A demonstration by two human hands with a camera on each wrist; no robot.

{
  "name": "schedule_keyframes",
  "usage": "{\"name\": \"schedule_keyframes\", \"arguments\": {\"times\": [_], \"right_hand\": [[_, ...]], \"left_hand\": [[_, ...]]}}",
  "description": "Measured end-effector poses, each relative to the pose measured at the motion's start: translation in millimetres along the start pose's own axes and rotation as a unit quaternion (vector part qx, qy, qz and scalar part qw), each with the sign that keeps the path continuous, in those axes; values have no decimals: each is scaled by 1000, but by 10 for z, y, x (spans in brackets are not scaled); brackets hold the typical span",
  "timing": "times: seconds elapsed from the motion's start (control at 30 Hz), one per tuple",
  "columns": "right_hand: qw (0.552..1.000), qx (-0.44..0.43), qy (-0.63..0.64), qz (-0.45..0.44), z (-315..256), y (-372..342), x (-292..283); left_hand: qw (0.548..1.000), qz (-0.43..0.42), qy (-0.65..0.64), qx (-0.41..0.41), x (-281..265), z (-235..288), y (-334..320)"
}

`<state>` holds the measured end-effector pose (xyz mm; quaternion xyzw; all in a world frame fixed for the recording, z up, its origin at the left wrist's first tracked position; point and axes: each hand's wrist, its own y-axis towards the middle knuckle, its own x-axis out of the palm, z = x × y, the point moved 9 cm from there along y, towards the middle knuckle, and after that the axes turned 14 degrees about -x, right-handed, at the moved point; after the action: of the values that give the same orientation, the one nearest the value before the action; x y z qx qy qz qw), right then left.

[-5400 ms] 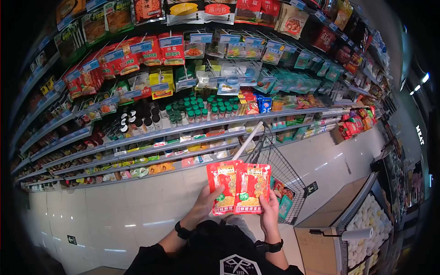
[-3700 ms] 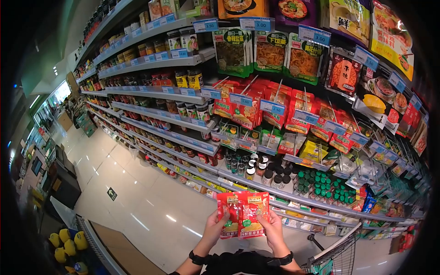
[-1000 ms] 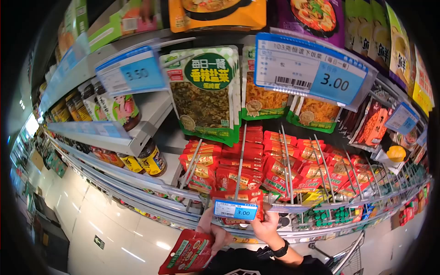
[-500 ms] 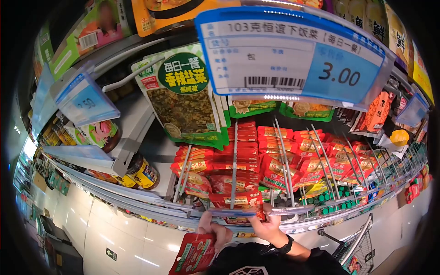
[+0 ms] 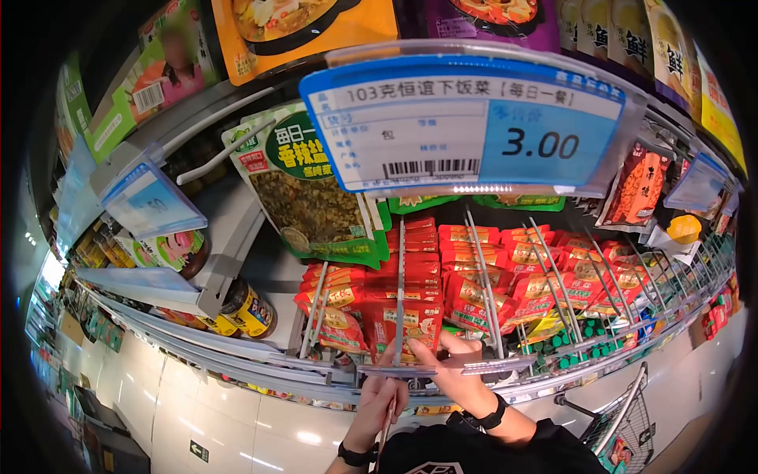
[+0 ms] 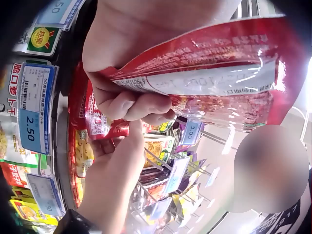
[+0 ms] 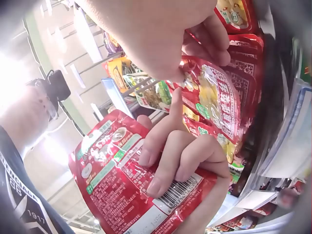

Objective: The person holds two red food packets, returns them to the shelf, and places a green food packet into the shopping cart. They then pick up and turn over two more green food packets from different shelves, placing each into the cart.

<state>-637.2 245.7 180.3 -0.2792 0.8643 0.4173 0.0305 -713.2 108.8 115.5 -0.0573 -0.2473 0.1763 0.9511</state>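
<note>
A red food packet (image 7: 117, 175) with a barcode on its back is gripped by my left hand (image 7: 195, 156), fingers curled over it. In the head view my left hand (image 5: 383, 403) is just below a shelf hook's tag, the packet edge-on beneath it. My right hand (image 5: 458, 375) pinches the lower part of the front red packet (image 5: 407, 324) hanging on that hook. The right wrist view shows this hanging packet (image 7: 214, 97) bent outward under my right hand (image 7: 156, 39), with more red packets behind it.
Rows of red packets (image 5: 545, 292) hang to the right on metal hooks. A large price tag (image 5: 474, 126) and a green-edged packet (image 5: 316, 197) hang above. Jars (image 5: 249, 308) stand on a shelf at left. A shopping cart (image 5: 624, 419) is at lower right.
My left hand has moved right and closer to my right hand, its packet turning edge-on in the head view. My right hand stays at the hanging packet, whose front now shows more fully.
</note>
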Motion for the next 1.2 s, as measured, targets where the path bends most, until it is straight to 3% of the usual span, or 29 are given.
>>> {"name": "schedule_keyframes", "arguments": {"times": [0.13, 0.2, 0.33, 0.4, 0.5, 0.57, 0.6, 0.63, 0.7, 0.9, 1.0, 1.03, 1.1, 1.13, 1.2], "right_hand": [[999, -18, -31, 3, -28, 56, 3], [999, -13, -36, 9, -28, 52, -8], [1000, 4, -26, -2, -38, 7, -63], [1000, 10, -25, -15, -34, -54, -79], [998, 57, 9, 24, 79, -312, -159], [992, -107, 16, 62, -106, -469, -362], [982, -186, 16, 34, -257, -498, -376], [982, -185, 16, 34, -252, -480, -397], [925, -354, 117, -76, -645, -514, -305], [959, -228, 49, -162, -694, -580, -65], [986, -131, 98, -37, -515, -557, -201], [987, -128, 95, -36, -514, -539, -209], [994, -34, 100, -6, -349, -544, -257], [994, 1, 106, -4, -284, -568, -248], [994, 7, 113, 7, -276, -571, -233]], "left_hand": [[1000, -15, -11, 8, 4, 12, 48], [997, 18, 62, 35, -14, 38, 64], [996, 42, 69, 37, 50, 29, 34], [988, 108, 56, 92, -66, 33, 28], [988, 112, -1, 106, -138, 6, 17], [984, 125, 14, 128, -195, 5, 7], [978, 139, 29, 150, -209, 33, -19], [979, 139, 29, 149, -206, 26, -19], [969, 181, 34, 165, -245, 59, -55], [939, 256, 61, 222, -172, 197, -157], [940, 249, 105, 207, -258, 162, -243], [942, 246, 105, 205, -237, 163, -249], [887, 261, 244, 291, -46, 324, -393], [884, 223, 272, 309, 28, 364, -400], [874, 225, 285, 324, 30, 342, -443]]}}
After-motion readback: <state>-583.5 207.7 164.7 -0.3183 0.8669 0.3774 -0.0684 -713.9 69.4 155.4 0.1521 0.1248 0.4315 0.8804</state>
